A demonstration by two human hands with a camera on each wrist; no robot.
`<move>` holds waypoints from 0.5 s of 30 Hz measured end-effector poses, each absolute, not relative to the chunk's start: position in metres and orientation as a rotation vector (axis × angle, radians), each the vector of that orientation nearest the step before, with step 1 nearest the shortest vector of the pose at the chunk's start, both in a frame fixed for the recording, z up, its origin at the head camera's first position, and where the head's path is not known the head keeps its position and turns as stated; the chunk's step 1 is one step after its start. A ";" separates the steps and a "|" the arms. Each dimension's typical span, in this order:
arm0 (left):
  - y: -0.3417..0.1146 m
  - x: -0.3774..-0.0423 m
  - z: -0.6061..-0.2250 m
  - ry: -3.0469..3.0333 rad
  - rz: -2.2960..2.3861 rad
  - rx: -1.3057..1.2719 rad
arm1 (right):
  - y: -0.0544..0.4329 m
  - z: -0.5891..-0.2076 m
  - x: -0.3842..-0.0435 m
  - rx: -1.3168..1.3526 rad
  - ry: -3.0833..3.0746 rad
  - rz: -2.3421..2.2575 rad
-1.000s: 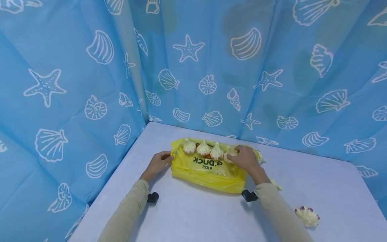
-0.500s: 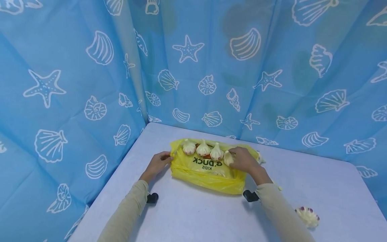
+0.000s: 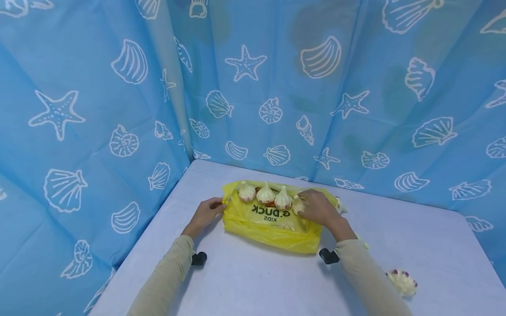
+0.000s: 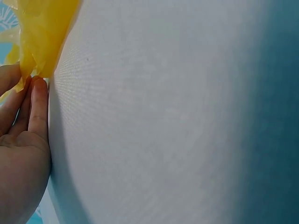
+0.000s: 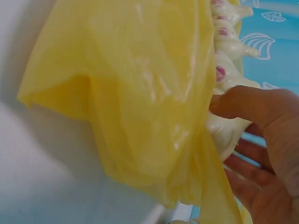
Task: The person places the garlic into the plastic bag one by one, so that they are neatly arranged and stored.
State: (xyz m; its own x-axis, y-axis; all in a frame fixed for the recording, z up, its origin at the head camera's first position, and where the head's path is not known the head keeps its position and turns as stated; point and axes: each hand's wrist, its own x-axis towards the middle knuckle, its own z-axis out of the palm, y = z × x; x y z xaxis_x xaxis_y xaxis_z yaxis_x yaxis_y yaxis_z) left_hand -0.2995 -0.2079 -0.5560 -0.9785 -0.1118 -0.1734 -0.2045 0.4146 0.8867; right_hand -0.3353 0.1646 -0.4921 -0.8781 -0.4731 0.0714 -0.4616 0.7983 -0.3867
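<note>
My left hand [image 3: 205, 215] pinches the left edge of a yellow plastic bag [image 3: 272, 237] lying on the table; thumb and fingertips meet its crumpled corner in the left wrist view. Dark mirrored lettering, "G.DUCK KIDS", runs across the bag. Three white garlic bulbs [image 3: 265, 193] stand in a row along its far side, stems up. At the right end of that row, my right hand [image 3: 319, 208] grips another garlic bulb [image 5: 224, 133] between thumb and fingers. Its lower part is tucked behind the yellow film in the right wrist view.
One garlic bulb [image 3: 402, 282] with purple marks lies at the right front of the white table [image 3: 253, 285]. A further pale bulb [image 3: 342, 207] shows partly behind my right hand. Blue shell-print curtains [image 3: 272, 87] border the table's back and left side.
My right hand has shifted slightly left and its fingers have drawn in around the end bulb. The left hand stays at the bag's edge, and the other bulbs look unmoved.
</note>
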 end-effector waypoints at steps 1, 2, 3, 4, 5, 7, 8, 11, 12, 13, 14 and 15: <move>-0.208 -0.299 -0.555 2.565 1.636 -0.287 | 0.165 -0.492 -0.335 -0.785 2.937 -0.623; -0.209 -0.299 -0.555 2.562 1.642 -0.284 | 0.165 -0.491 -0.335 -0.790 2.920 -0.625; -0.209 -0.299 -0.555 2.561 1.646 -0.275 | 0.165 -0.491 -0.335 -0.799 2.906 -0.624; -0.209 -0.300 -0.555 2.558 1.651 -0.271 | 0.165 -0.491 -0.335 -0.805 2.893 -0.622; -0.209 -0.300 -0.556 2.558 1.652 -0.267 | 0.165 -0.491 -0.335 -0.807 2.884 -0.614; -0.209 -0.300 -0.556 2.561 1.648 -0.257 | 0.165 -0.492 -0.334 -0.784 2.869 -0.607; -0.209 -0.300 -0.557 2.563 1.642 -0.254 | 0.165 -0.492 -0.334 -0.771 2.866 -0.604; -0.209 -0.300 -0.558 2.567 1.639 -0.256 | 0.164 -0.495 -0.333 -0.707 2.887 -0.585; -0.209 -0.299 -0.558 2.569 1.639 -0.257 | 0.164 -0.496 -0.333 -0.671 2.901 -0.583; -0.209 -0.299 -0.558 2.571 1.639 -0.258 | 0.164 -0.497 -0.333 -0.633 2.919 -0.584; -0.209 -0.299 -0.558 2.572 1.642 -0.258 | 0.163 -0.497 -0.333 -0.595 2.937 -0.586; -0.209 -0.299 -0.558 2.575 1.642 -0.252 | 0.163 -0.498 -0.333 -0.546 2.957 -0.591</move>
